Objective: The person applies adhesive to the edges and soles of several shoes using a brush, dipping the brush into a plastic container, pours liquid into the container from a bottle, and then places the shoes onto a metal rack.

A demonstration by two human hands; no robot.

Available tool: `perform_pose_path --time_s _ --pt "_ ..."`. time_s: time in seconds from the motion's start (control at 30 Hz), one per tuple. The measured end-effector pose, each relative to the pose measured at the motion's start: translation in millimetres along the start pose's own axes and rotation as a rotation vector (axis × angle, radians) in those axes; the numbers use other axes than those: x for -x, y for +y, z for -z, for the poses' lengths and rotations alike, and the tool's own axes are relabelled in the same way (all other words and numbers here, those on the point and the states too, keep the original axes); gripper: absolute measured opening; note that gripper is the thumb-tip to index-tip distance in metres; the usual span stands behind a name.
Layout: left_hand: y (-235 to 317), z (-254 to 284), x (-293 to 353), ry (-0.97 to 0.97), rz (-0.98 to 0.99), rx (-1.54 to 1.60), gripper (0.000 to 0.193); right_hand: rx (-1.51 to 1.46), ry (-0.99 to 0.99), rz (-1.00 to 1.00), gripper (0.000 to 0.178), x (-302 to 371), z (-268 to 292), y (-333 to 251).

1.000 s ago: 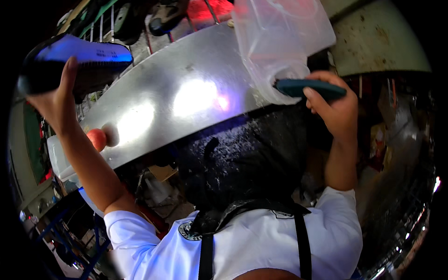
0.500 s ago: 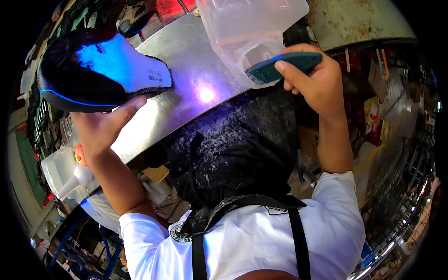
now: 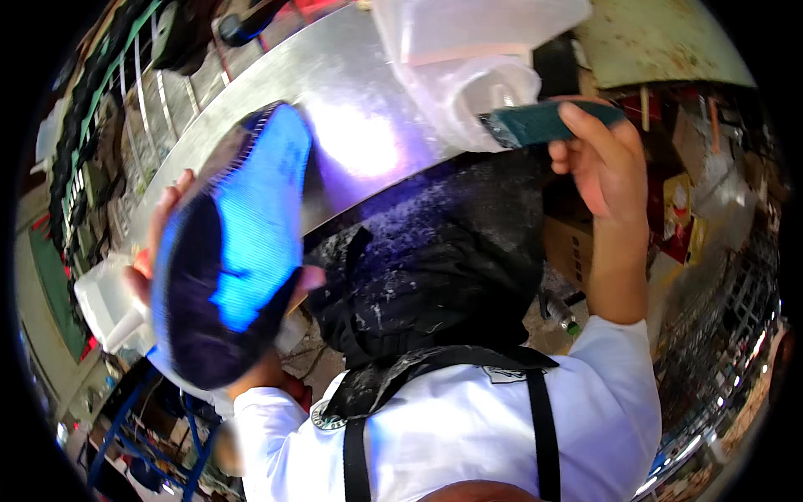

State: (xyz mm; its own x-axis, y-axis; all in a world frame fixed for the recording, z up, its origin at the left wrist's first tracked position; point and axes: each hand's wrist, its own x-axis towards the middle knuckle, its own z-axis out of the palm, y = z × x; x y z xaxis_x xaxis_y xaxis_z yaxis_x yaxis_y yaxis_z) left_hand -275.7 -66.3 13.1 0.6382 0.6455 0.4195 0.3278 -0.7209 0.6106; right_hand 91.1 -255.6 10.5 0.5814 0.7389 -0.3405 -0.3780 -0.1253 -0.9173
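On the counter [image 3: 335, 71], toward the right, sits a translucent jug [image 3: 481, 38]. Left of it, sole facing up, a shoe [image 3: 238, 243] is clasped in the left hand's [image 3: 163, 219] grip. The right hand's [image 3: 613, 167] grip pinches a teal brush [image 3: 548, 124], its tip by the jug's mouth.
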Motion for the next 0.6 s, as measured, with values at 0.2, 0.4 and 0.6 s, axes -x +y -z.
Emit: perform_pose_path --time_s 0.2,0.4,0.6 --pt "6 -48 39 0.336 -0.229 -0.117 0.122 -0.427 -0.369 -0.194 0.033 45 -39 66" --pt "-11 -56 66 0.381 -0.366 -0.343 0.115 -0.997 -0.429 -0.296 0.037 27 -147 119" --pt "-16 -62 68 0.442 -0.391 -0.326 0.105 -0.608 -0.439 -0.119 0.038 46 -151 122"
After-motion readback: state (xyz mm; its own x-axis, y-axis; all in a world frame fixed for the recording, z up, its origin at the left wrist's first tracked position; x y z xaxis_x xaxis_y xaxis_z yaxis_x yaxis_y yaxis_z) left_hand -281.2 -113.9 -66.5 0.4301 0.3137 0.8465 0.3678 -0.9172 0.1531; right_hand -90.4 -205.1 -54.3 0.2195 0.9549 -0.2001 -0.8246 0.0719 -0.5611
